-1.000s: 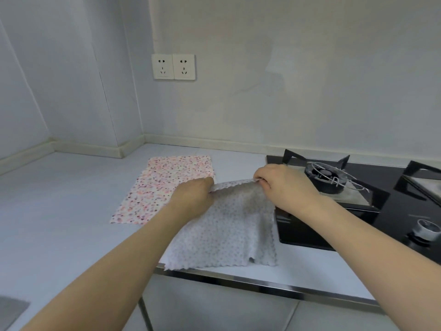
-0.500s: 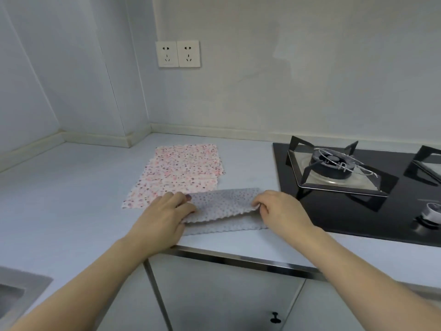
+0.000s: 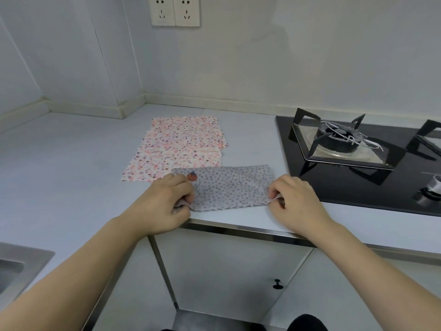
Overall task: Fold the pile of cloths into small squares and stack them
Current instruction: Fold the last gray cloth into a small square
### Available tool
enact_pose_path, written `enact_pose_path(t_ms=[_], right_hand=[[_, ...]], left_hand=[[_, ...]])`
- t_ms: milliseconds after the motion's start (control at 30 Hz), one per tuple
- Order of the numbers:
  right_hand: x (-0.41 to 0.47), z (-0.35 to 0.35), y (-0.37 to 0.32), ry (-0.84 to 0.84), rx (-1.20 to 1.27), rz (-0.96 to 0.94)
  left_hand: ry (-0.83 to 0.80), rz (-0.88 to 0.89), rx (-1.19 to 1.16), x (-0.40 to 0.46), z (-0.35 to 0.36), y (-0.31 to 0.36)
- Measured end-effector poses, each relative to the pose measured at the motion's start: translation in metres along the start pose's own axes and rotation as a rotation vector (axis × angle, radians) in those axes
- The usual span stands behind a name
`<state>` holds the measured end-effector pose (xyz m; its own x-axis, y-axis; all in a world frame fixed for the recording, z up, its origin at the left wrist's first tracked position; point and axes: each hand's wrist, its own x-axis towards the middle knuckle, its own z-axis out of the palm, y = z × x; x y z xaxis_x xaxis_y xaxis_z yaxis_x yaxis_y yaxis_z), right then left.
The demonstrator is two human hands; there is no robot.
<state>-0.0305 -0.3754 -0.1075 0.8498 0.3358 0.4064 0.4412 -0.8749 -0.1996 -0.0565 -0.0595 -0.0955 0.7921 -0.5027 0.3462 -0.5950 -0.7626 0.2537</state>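
Observation:
A grey dotted cloth [image 3: 229, 187] lies folded in half as a wide strip near the counter's front edge, with a small red round mark near its far left corner. My left hand [image 3: 164, 204] pinches the strip's near left corner. At the near right corner, my right hand [image 3: 293, 199] pinches the cloth between thumb and fingers. A pink flowered cloth [image 3: 181, 146] lies flat just behind the grey one, partly under its far edge.
A black gas hob [image 3: 358, 187] with a burner [image 3: 338, 137] and a knob [image 3: 432, 189] sits to the right. A steel sink [image 3: 21, 266] corner shows at the lower left. The white counter [image 3: 71, 163] extends left; wall sockets [image 3: 175, 10] hang behind.
The grey cloth went from held up by its top edge to folded in half on the counter. Both hands came down and toward the front edge, now pinching the near corners.

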Motion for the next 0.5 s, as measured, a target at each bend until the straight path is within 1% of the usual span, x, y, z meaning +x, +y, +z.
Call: enact_pose_path(t_ms=[100,200,233,367,433,500], right_hand=[[0.0,0.001,0.001,-0.057,0.012,0.02],[0.001,0.001,0.001,-0.118,0.031,0.029],[0.001,0.001,0.001,-0.131,0.04,0.031],[0.0,-0.001,0.003,-0.134,0.08,0.059],[0.001,-0.001,0.002,-0.123,0.108,0.081],[0.002,-0.002,0.001,-0.101,0.153,0.106]], left_hand=[[-0.01,0.039,0.035,0.003,0.0,-0.005],[-0.007,0.071,0.121,0.005,0.004,-0.01],[0.009,0.051,0.108,0.006,0.004,-0.009],[0.106,-0.249,-0.227,0.008,-0.003,-0.001],[0.191,-0.309,-0.318,0.009,-0.007,0.001],[0.26,-0.324,-0.39,0.01,-0.013,0.007]])
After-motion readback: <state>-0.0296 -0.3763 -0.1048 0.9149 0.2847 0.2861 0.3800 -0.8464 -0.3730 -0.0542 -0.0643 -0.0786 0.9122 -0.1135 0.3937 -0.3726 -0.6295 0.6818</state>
